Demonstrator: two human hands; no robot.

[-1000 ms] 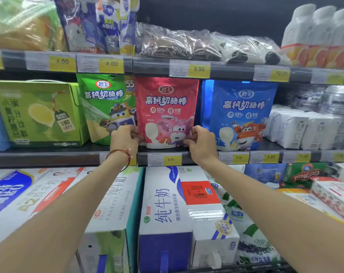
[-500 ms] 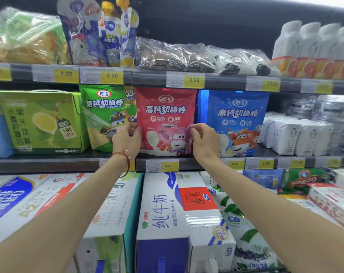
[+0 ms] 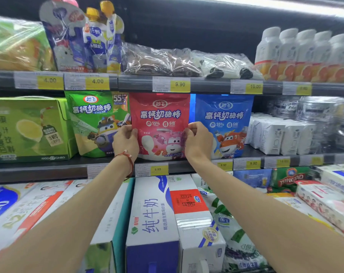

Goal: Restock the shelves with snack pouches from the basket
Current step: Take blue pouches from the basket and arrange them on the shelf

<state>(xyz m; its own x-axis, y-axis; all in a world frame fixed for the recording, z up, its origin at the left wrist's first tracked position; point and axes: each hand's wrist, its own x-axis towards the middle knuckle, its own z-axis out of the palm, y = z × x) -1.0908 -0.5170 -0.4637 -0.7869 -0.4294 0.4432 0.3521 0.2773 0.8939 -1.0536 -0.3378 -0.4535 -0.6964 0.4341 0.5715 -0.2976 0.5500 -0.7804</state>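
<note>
Supermarket shelving fills my view, and its right end smears into blur, so the stacked white packs (image 3: pixel 281 134) there show me no readable print. On the middle shelf (image 3: pixel 49 168) the red pouch (image 3: pixel 161 115) stands upright between a green pouch (image 3: pixel 96 123) and a blue pouch (image 3: pixel 224 119). It is glossy film, flat-fronted, with a cartoon face, and its top sits just under the upper shelf's edge. The left hand (image 3: pixel 125 140) pinches its left edge and the right hand (image 3: pixel 198 142) pinches its right edge, fingers curled. How far they reach behind the film I cannot tell. Both hands hide the pouch's lower corners and part of each neighbour. A red cord bracelet (image 3: pixel 127 156) circles the left wrist. Below, boxy cardboard milk cartons (image 3: pixel 151 223) are cut off at the frame's bottom. Above, crinkled clear-wrapped packs (image 3: pixel 167 62) lie flat.
</note>
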